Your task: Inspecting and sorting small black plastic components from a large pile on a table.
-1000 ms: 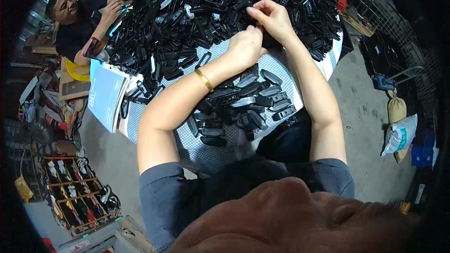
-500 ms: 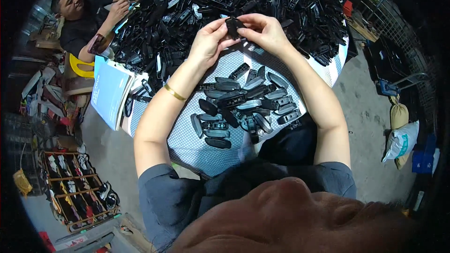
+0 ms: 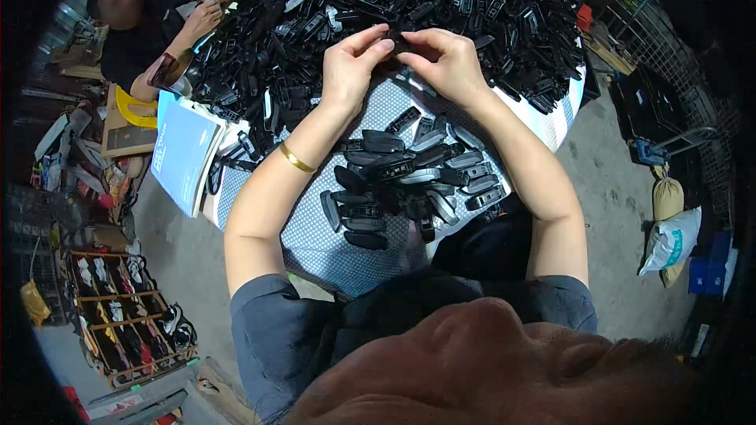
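Observation:
Above the near edge of a big heap of black plastic parts (image 3: 504,39), my two hands meet around one small black plastic part (image 3: 398,41). The thumb and fingers of my left hand (image 3: 349,71) pinch its left side. My right hand (image 3: 453,67) has its thumb and index finger closed on the right side. Dark parts behind it blend in, so its exact shape cannot be made out. Closer to me, a smaller group of long black and grey plastic parts (image 3: 386,165) lies between my forearms.
A patterned light cloth (image 3: 315,248) covers the table. Blue-covered booklets (image 3: 185,153) lie at its left edge. A co-worker (image 3: 142,31) sits at the far left, hands over the heap. A compartment rack (image 3: 122,315) stands lower left; sacks (image 3: 673,240) stand on the right.
My hands have turned and the black part between them shows less than before. My left fingers have straightened upward. The smaller group lies as it was.

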`<state>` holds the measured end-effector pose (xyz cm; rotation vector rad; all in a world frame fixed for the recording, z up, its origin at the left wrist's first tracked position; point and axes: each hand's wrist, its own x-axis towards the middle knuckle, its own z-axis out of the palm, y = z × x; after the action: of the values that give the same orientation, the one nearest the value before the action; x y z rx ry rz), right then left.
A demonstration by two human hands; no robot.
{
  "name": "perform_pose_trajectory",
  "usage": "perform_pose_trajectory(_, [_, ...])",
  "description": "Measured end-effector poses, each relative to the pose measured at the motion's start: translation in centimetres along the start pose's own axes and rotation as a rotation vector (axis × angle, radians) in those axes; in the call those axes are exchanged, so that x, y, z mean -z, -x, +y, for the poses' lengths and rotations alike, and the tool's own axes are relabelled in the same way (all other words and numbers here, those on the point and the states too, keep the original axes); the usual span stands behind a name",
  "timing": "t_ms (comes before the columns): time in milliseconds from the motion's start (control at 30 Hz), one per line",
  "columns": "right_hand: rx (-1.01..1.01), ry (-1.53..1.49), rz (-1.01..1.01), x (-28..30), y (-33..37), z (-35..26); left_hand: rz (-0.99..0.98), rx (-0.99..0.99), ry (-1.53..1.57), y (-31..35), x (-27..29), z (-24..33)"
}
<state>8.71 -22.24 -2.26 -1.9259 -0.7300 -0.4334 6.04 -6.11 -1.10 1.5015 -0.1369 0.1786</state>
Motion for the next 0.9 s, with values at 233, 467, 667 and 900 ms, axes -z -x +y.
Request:
perform_pose_trajectory(233, [0.067,0.038,0.109,-0.9,0.1,-0.1,-0.020,-0.139,0.003,-0.2,0.0,0.6])
perform_pose_trajectory(467, [-0.276,-0.205,-0.323,0.4,-0.1,-0.5,-0.182,-0.202,-0.217,-0.2,0.8,1.6])
perform_pose_trajectory(667, [-0.208,-0.142,-0.476,1.5,-0.6,-0.6,-0.227,-0.100,-0.123,-0.5,1.0,2.2])
perform_pose_trajectory(900, [-0.086,0.086,-0.499,6.9,-1.1,2.2,-0.864,0.024,-0.536,0.4,-0.2,2.8])
